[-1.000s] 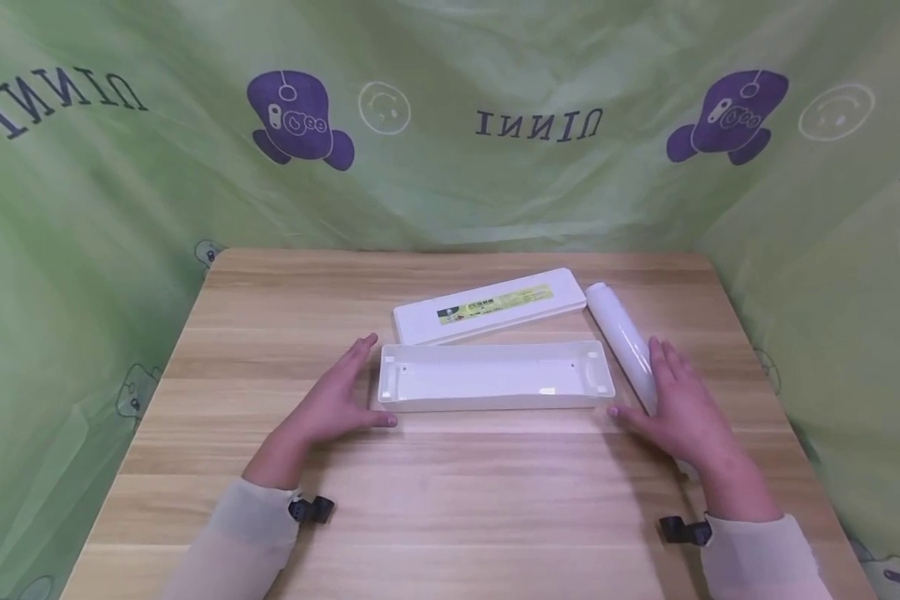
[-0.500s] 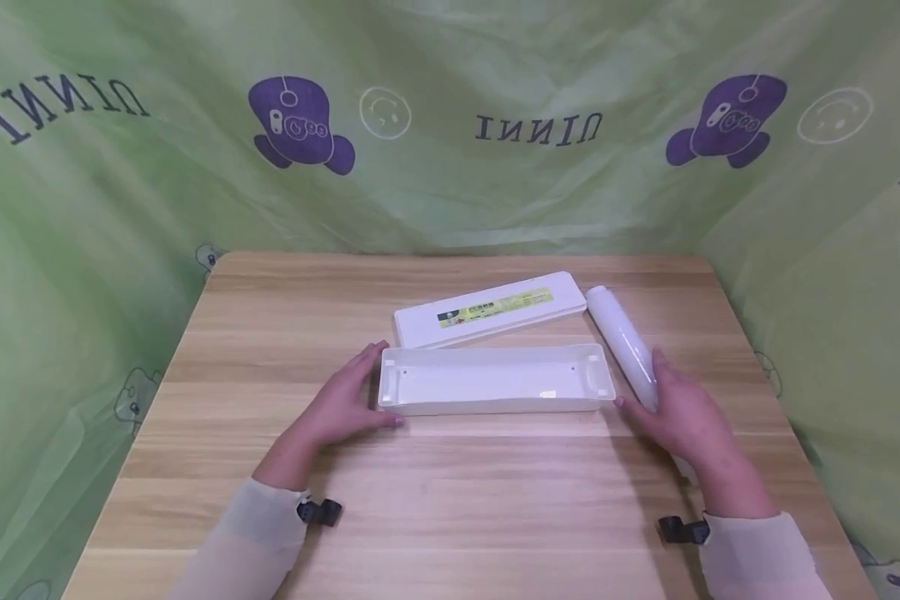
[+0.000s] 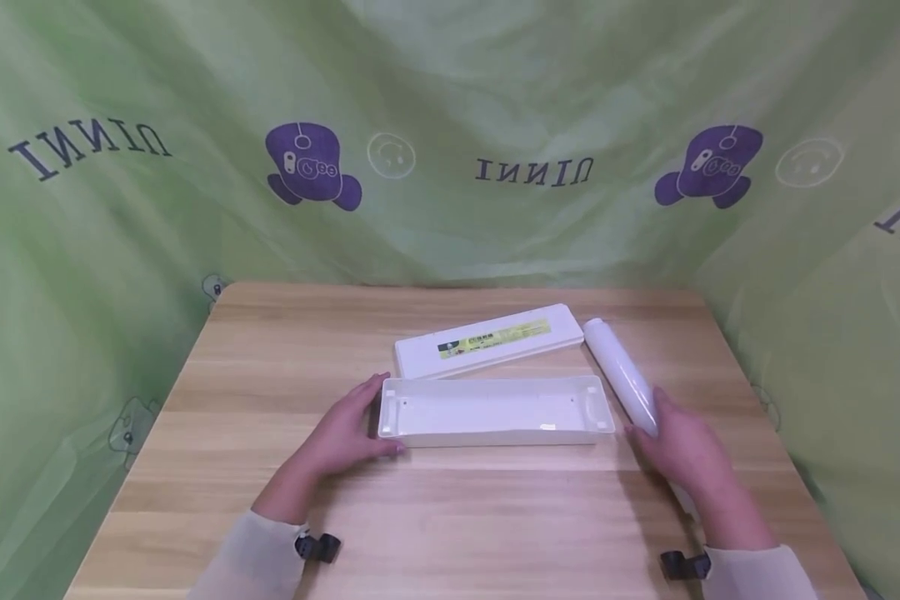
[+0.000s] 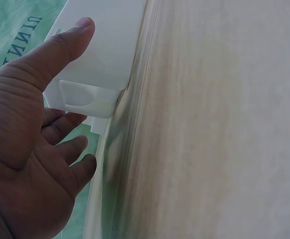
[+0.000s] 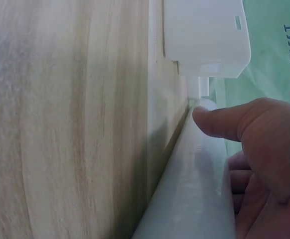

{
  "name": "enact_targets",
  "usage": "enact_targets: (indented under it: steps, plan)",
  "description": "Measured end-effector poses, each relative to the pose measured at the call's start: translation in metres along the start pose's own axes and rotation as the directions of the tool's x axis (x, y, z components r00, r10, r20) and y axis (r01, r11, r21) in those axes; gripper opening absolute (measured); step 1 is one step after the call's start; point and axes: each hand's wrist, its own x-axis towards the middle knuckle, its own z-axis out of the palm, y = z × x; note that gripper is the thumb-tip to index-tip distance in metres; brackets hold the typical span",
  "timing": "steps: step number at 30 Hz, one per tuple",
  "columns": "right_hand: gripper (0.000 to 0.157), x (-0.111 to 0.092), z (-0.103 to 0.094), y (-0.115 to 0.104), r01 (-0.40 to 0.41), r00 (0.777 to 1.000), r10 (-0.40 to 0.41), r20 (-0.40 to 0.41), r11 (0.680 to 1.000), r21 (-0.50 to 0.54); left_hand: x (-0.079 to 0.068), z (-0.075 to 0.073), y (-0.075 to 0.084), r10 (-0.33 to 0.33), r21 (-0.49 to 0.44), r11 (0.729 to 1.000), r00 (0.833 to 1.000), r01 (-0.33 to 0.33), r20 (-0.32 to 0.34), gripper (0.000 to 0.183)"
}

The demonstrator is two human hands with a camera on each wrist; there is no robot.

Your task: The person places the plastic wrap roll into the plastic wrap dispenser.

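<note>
An open white plastic box (image 3: 487, 412) lies lengthwise near the middle of the table, its inside bare. My left hand (image 3: 341, 437) holds the box's left end, the thumb along the front wall and the fingers reaching behind; the left wrist view shows the thumb over the box's white side (image 4: 110, 45). To the right, a white roll of cling film (image 3: 621, 367) lies slanted. My right hand (image 3: 686, 450) grips its near half, with the thumb on the left side and the fingers round the right; that hand hides part of the roll (image 5: 190, 184).
Behind the box lies a long white lid (image 3: 420, 358) with a yellow-green label, set at a slant and close to the roll's far end. The wooden table (image 3: 480, 533) backs onto a green printed curtain (image 3: 450, 233).
My left hand has moved right onto the box's end. The fingers of my right hand have closed round the roll. The camera has tilted up, so everything sits lower in view.
</note>
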Motion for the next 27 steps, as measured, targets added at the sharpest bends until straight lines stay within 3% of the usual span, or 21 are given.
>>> enact_targets:
  steps: [27]
  plan:
    - [0.076, 0.0019, 0.0067, 0.0049, 0.002, 0.997, -0.001, -0.078, 1.000, 0.007, -0.0002, -0.0010, -0.0009, -0.012, 0.012, 1.000, 1.000, 0.012, 0.014, 0.117]
